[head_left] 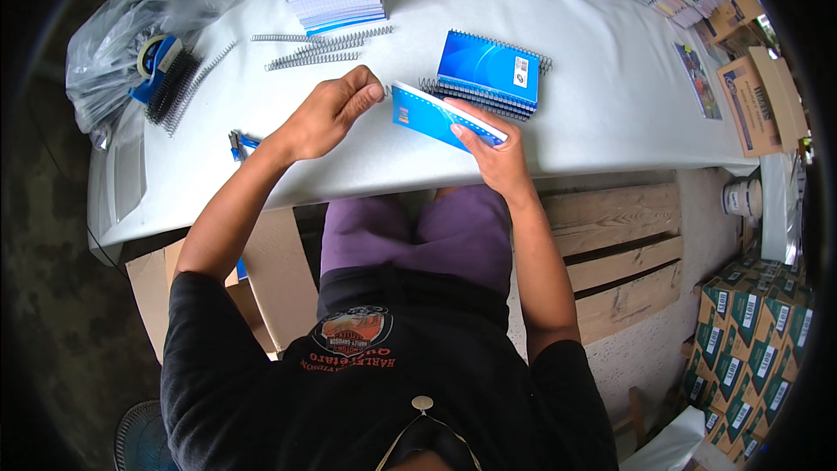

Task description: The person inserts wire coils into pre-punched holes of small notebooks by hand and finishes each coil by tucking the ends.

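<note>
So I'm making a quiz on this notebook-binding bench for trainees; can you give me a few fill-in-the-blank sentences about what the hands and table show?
1. The right hand holds a notebook with a ____ cover.
2. The left hand pinches at the notebook's ____ end.
3. Loose spiral wires lie on the ____ table.
4. The finished stack lies on the table just ____ the held notebook.

Missing words: blue; left; white; behind

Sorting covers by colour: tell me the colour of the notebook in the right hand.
Blue cover on the notebook, clearest in the head view.
</note>
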Demonstrator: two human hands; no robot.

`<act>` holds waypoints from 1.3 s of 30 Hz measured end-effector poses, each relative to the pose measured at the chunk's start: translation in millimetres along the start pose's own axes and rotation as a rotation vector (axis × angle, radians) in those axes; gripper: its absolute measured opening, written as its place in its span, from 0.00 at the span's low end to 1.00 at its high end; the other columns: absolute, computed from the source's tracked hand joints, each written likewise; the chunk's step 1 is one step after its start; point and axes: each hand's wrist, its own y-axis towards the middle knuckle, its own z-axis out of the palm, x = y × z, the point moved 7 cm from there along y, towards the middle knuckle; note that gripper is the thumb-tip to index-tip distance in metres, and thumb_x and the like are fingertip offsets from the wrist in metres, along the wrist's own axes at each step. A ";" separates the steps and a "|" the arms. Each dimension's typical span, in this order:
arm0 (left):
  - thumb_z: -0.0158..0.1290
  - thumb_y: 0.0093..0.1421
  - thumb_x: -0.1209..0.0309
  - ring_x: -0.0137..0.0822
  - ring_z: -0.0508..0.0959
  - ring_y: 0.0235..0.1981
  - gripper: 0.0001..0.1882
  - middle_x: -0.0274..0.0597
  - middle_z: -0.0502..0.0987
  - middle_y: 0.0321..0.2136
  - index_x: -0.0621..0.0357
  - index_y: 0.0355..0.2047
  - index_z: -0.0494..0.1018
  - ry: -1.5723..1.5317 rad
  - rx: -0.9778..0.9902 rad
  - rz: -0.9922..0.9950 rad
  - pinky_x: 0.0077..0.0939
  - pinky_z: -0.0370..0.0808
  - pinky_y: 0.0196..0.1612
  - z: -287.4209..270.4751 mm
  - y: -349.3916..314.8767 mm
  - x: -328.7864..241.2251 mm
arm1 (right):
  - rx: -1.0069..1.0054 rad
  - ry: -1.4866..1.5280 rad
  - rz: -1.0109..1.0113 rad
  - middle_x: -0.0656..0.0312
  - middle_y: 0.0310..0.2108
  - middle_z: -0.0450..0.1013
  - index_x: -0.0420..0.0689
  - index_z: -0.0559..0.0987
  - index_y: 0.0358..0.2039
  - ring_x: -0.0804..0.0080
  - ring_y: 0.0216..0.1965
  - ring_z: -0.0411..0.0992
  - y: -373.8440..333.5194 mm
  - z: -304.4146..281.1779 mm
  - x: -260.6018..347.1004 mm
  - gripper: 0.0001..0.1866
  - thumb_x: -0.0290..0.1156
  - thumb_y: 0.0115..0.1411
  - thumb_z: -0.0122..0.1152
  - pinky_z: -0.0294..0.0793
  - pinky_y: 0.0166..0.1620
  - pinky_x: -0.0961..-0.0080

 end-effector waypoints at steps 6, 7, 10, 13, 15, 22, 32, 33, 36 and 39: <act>0.48 0.63 0.63 0.21 0.64 0.26 0.11 0.30 0.66 0.23 0.59 0.32 0.68 -0.319 0.012 -0.124 0.16 0.63 0.30 2.5 6.5 9.8 | 0.053 0.005 -0.014 0.59 0.44 0.74 0.38 0.74 0.47 0.79 0.44 0.70 -1.2 1.5 1.7 0.16 0.23 0.58 0.55 0.69 0.49 0.81; 0.49 0.62 0.64 0.20 0.64 0.27 0.10 0.30 0.67 0.24 0.58 0.31 0.68 -0.449 0.025 -0.141 0.15 0.63 0.30 2.4 7.6 11.7 | 0.064 0.015 -0.009 0.59 0.44 0.74 0.38 0.74 0.47 0.79 0.44 0.70 -1.4 2.0 1.1 0.16 0.23 0.58 0.55 0.69 0.49 0.81; 0.53 0.59 0.68 0.22 0.67 0.28 0.07 0.34 0.70 0.26 0.59 0.32 0.70 -0.184 0.035 0.149 0.16 0.65 0.30 -13.6 10.5 -12.3 | 0.084 0.021 0.000 0.60 0.43 0.75 0.38 0.75 0.47 0.79 0.43 0.70 -2.2 3.4 0.5 0.16 0.23 0.58 0.55 0.69 0.48 0.81; 0.56 0.55 0.70 0.32 0.72 0.34 0.08 0.40 0.72 0.35 0.60 0.31 0.71 0.220 -0.003 0.257 0.25 0.68 0.40 -15.7 8.1 -44.2 | 0.061 -0.020 0.010 0.60 0.41 0.76 0.39 0.75 0.47 0.80 0.41 0.71 -5.2 1.8 0.0 0.16 0.22 0.58 0.55 0.69 0.46 0.82; 0.58 0.53 0.68 0.38 0.73 0.39 0.11 0.41 0.71 0.41 0.59 0.34 0.71 0.555 0.034 0.413 0.29 0.67 0.45 -8.9 5.5 -51.3 | 0.040 -0.042 0.017 0.60 0.40 0.76 0.39 0.75 0.47 0.81 0.39 0.71 -8.1 2.3 -1.7 0.16 0.21 0.57 0.55 0.70 0.44 0.82; 0.51 0.47 0.39 0.60 0.50 0.61 0.48 0.60 0.56 0.58 0.65 0.56 0.56 0.821 -0.310 0.440 0.57 0.42 0.60 47.3 -38.3 -22.6 | -0.113 -0.240 -0.252 0.52 0.37 0.76 0.40 0.76 0.44 0.64 0.37 0.77 -20.4 22.6 20.9 0.17 0.16 0.53 0.56 0.74 0.38 0.76; 0.34 0.44 0.25 0.71 0.35 0.62 0.64 0.75 0.38 0.60 0.75 0.60 0.40 0.936 -0.347 0.590 0.65 0.22 0.57 90.2 -90.4 10.0 | -0.154 -0.203 -0.355 0.52 0.37 0.76 0.39 0.76 0.44 0.61 0.34 0.77 -39.3 44.6 33.1 0.18 0.15 0.51 0.57 0.75 0.36 0.74; 0.33 0.42 0.24 0.72 0.34 0.61 0.66 0.72 0.38 0.61 0.76 0.60 0.39 1.177 -0.207 0.691 0.64 0.22 0.57 100.6 -100.1 -6.0 | -0.170 -0.197 -0.352 0.52 0.37 0.76 0.39 0.76 0.45 0.61 0.34 0.77 -39.5 41.4 31.5 0.18 0.15 0.51 0.57 0.75 0.36 0.74; 0.26 0.49 0.26 0.61 0.31 0.64 0.59 0.68 0.40 0.62 0.69 0.62 0.43 0.862 -0.954 0.635 0.57 0.24 0.60 0.7 -59.6 -29.3 | -0.030 -0.307 -0.367 0.53 0.38 0.76 0.37 0.77 0.43 0.65 0.37 0.76 -44.4 55.5 26.3 0.18 0.13 0.49 0.56 0.75 0.39 0.73; 0.47 0.43 0.30 0.74 0.53 0.56 0.61 0.66 0.55 0.57 0.72 0.60 0.47 0.700 -0.541 0.469 0.64 0.44 0.59 55.0 -69.2 24.6 | -0.028 -0.350 -0.476 0.54 0.40 0.76 0.38 0.76 0.43 0.62 0.37 0.76 -37.8 59.1 35.8 0.21 0.11 0.46 0.56 0.76 0.39 0.72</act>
